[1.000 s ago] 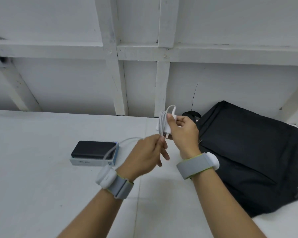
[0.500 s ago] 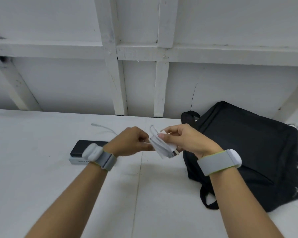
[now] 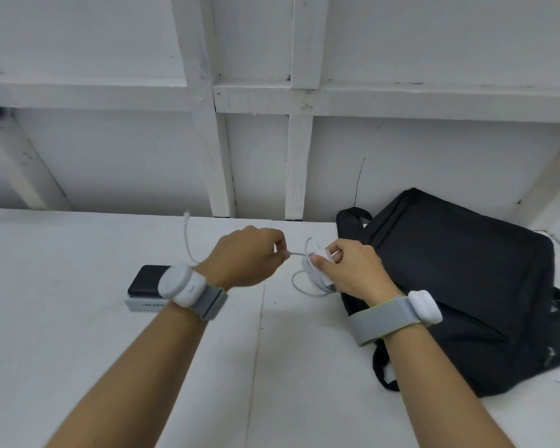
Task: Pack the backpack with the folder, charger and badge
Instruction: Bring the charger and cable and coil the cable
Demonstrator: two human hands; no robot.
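Fingers of the right hand pinch the white charger, its cable looped loosely around it above the table; the block's long axis runs roughly from upper left down to lower right. Closed around the cable, the left hand holds it taut toward the charger, the free end curving up behind the wrist. A black backpack lies flat just right of the hands. A dark power bank sits on a box by the left wrist. White wooden framing backs the table.
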